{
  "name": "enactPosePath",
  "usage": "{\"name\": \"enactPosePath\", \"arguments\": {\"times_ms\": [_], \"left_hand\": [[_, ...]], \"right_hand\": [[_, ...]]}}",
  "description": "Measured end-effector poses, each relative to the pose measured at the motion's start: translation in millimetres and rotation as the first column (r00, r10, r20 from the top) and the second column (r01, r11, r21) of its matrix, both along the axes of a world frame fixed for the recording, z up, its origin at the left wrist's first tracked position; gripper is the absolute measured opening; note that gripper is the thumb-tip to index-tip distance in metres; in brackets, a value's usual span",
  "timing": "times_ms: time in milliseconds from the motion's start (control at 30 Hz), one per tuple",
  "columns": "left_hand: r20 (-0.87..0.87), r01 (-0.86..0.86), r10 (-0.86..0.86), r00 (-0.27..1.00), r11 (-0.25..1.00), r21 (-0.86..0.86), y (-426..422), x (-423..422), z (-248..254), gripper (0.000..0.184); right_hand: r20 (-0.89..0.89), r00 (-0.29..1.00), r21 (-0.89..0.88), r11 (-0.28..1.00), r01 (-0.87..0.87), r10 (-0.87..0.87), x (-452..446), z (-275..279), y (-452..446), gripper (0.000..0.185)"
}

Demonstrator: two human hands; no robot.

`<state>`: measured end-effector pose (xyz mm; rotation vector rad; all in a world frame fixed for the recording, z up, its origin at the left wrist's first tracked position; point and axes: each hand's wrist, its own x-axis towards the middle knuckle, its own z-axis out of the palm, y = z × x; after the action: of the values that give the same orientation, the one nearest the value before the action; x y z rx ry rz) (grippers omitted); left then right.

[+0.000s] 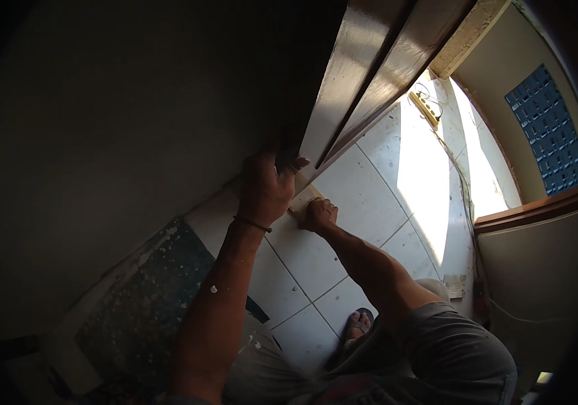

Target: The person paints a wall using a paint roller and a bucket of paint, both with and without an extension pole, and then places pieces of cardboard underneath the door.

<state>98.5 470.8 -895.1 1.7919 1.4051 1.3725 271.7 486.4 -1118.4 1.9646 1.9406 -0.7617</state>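
My left hand (267, 187) is wrapped around the lower part of a dark brown door-like wooden panel (335, 81), its thumb showing on the near edge. A dark bracelet circles that wrist, and a white spot marks the forearm. Lower down, close to the floor, my right hand (319, 213) has its fingers curled at the foot of the panel. Beside those fingers shows a pale, flat piece (306, 191), possibly wood; its kind is unclear. The far side of the panel and most of my left fingers are lost in shadow.
White floor tiles (309, 266) carry specks of debris. A yellowish power strip (425, 108) with cords lies in the sunlight. A dark, paint-spattered board (160, 287) is at left. My sandalled foot (358, 324) stands below. A blue patterned panel (548, 131) hangs at right.
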Motion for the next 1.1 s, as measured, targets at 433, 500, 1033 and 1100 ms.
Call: {"name": "enactPosePath", "arguments": {"times_ms": [433,500,1033,1100], "left_hand": [[-0.011,-0.485,0.597,0.802,0.641,-0.595,-89,86,-80,0.098],[0.256,-0.161,0.515,0.818,0.632,-0.758,-101,94,-107,0.086],[0.833,0.583,0.145,0.534,0.651,-0.487,-68,154,-77,0.030],[0.791,0.504,0.169,0.588,0.688,-0.522,-68,158,-83,0.031]], "right_hand": [[-0.441,0.769,0.114,0.879,-0.464,0.463,112,142,-6,0.090],[-0.537,0.691,0.226,0.871,-0.436,0.485,134,191,-15,0.091],[-0.795,0.564,-0.141,0.973,0.183,-0.222,180,186,-22,0.054],[-0.754,0.617,-0.092,0.967,0.239,-0.225,174,186,-33,0.052]]}}
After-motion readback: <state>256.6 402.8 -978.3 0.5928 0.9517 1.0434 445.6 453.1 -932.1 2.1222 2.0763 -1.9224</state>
